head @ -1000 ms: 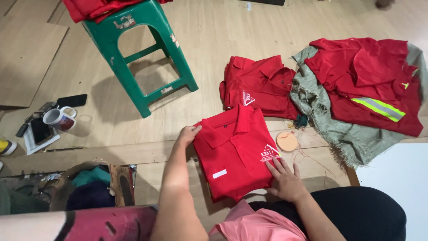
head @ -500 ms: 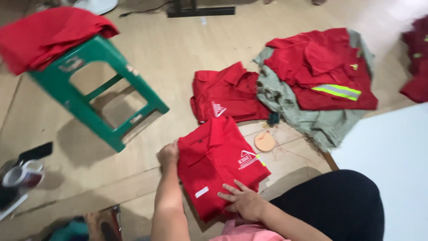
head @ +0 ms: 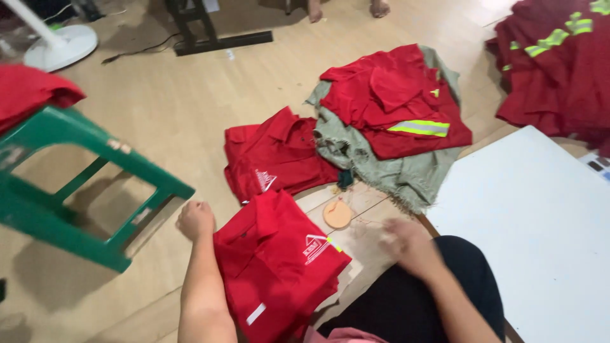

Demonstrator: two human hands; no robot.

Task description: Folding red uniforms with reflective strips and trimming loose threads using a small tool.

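A folded red shirt (head: 276,260) of smooth woven cloth, with a white triangular emblem and a small white tab, lay on the pale wood-plank floor (head: 159,114) directly before the seated person. The left hand (head: 196,220) rested at the shirt's upper left corner, its grip clenched into a loose fist; whether it pinched cloth could not be told. The right hand (head: 410,244) was blurred above the dark trouser knee, apart from the shirt, and its grip could not be read. A round tan disc (head: 337,214) lay between the 2 hands. Beyond it sat a second folded red shirt (head: 273,155), then a coarse grey-green sack (head: 381,171) bearing a red jacket (head: 394,101) with 1 reflective yellow stripe. A green plastic stool (head: 76,184) stood at left, red cloth (head: 32,92) draped over it; a flat white board (head: 540,228) lay at right.
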